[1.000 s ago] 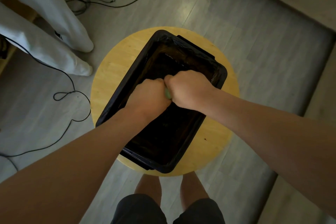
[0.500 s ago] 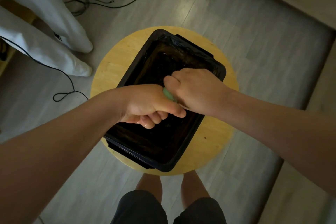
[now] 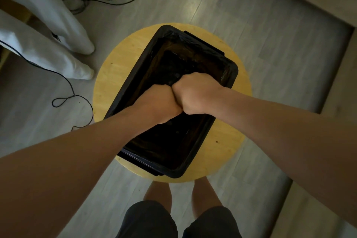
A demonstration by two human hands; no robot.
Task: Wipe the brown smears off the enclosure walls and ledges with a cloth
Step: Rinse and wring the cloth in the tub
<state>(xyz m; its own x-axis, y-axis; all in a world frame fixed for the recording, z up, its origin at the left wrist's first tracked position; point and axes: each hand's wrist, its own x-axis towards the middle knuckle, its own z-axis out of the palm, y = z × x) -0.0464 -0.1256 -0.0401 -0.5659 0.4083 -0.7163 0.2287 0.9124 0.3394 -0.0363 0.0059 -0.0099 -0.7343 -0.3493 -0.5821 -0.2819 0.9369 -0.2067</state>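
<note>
A black plastic enclosure tub with dark brownish inner walls stands on a round wooden stool. Over its middle, my left hand and my right hand are both clenched into fists and pressed knuckle to knuckle. The green cloth seen between them a moment ago is now hidden inside the two fists. The tub's floor below the hands is too dark to make out smears.
Another person's legs in white trousers stand at the left, close to the stool. Black cables loop over the grey floor at the left and the top. My own bare legs are just behind the stool's near edge.
My left hand has turned from palm-up back to knuckles-up, twisting against the right. Both fists have closed tighter, and the green cloth has vanished from sight between them.
</note>
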